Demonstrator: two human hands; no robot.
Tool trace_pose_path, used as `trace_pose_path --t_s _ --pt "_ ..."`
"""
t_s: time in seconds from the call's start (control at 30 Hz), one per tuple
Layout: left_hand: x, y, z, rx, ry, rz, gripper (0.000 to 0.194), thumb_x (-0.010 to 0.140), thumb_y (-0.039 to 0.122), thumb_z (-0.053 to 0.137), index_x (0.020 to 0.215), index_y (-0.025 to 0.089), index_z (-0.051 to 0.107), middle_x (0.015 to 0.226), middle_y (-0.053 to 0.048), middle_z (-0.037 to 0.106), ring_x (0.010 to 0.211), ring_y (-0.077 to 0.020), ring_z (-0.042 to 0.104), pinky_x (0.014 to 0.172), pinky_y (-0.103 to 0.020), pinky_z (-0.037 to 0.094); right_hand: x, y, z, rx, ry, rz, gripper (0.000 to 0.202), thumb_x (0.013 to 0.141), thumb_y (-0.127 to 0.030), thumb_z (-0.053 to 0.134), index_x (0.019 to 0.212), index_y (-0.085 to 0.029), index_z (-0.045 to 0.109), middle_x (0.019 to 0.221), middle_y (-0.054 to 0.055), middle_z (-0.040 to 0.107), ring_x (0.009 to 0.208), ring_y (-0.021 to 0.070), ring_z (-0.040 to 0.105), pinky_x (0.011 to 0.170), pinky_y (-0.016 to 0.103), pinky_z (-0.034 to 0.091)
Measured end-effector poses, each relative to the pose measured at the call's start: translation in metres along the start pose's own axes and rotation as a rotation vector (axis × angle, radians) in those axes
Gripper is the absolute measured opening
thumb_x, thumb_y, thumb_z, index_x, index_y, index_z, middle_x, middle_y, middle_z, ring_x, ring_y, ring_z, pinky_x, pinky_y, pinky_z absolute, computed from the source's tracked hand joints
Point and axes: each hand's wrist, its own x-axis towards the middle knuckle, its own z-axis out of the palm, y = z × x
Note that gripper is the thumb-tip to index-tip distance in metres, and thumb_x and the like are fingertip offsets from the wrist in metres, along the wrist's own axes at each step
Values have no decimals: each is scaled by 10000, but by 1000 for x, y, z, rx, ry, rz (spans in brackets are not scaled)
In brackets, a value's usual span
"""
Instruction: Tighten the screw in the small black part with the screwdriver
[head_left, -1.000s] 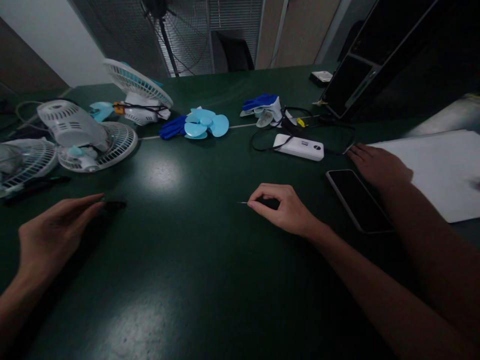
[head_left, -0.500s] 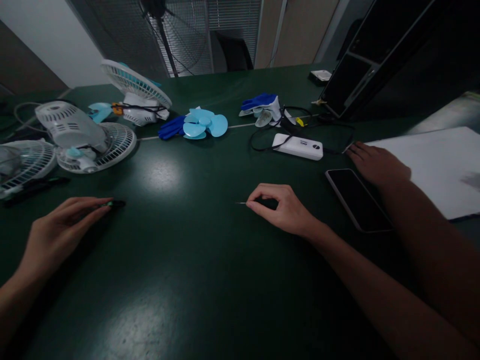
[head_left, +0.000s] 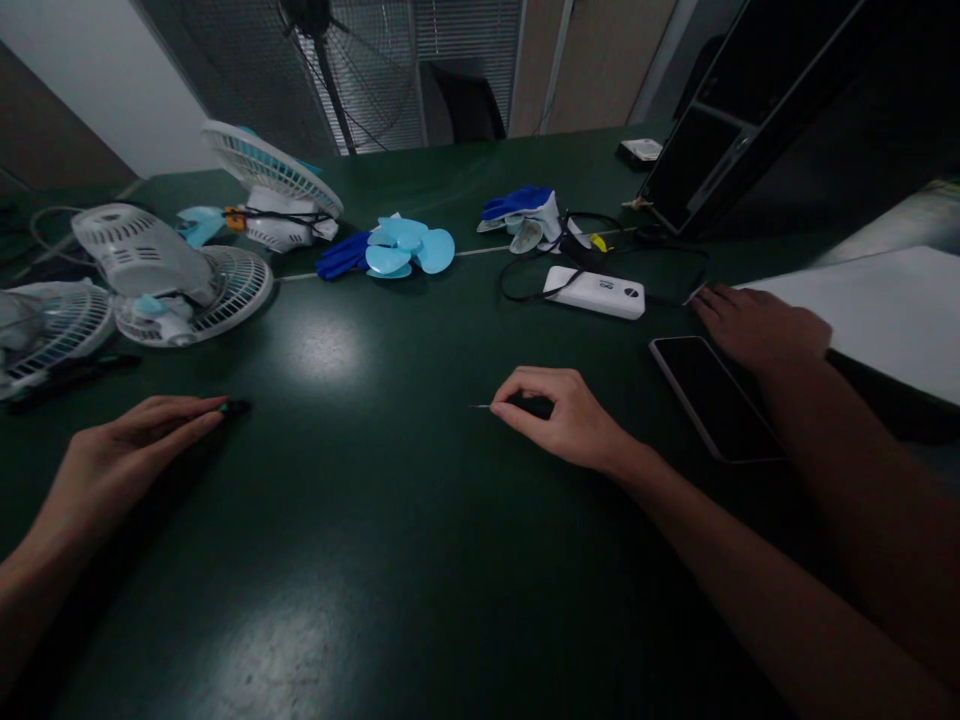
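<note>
My left hand (head_left: 124, 450) is at the left of the dark green table (head_left: 360, 520), its fingers pinched on a small dark and green object (head_left: 235, 407) whose kind is unclear. My right hand (head_left: 559, 415), right of centre, is closed on a thin tool with a dark handle (head_left: 536, 406); its narrow metal tip (head_left: 480, 406) points left. The hands are far apart. A phone (head_left: 716, 400) lies to the right of my right hand, and a white power bank (head_left: 596, 292) lies beyond it.
Another person's hand (head_left: 761, 325) rests beside the phone, near white paper (head_left: 900, 310). White fan parts (head_left: 142, 255) stand at the left. A light blue fan blade (head_left: 409, 247), blue glove (head_left: 343, 256) and white-blue gloves (head_left: 525, 215) lie farther back. A black case (head_left: 742, 120) stands back right.
The white paper at the right has shifted, showing a dark area under its near edge. The other person's hand has moved slightly. My hands are nearly still.
</note>
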Motion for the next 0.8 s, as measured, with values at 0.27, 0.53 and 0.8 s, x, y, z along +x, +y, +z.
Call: trace_pose_path --t_s 0.27,0.53,0.8 --pt "23 28 -13 -28 -115 -222 852 433 801 864 1058 227 780 1242 -59 763 1186 -330 663 982 -453 546 -2 -2 -1 -11 -4 12 100 974 -291 693 965 -210 751 948 14 746 847 162 675 754 319 479" --pt "21 11 -10 -11 -88 -122 664 675 734 811 1122 246 764 1235 -26 767 1139 -292 688 940 -428 565 -2 -3 0 -16 -11 8 102 976 -293 693 969 -210 752 954 14 747 848 160 675 755 315 478" --pt "-16 8 22 458 228 432 359 1013 420 495 1234 214 689 1242 -38 700 1064 -220 694 946 -345 564 -2 -4 0 -20 -16 3 107 981 -298 689 977 -209 749 959 11 743 855 158 672 760 318 478"
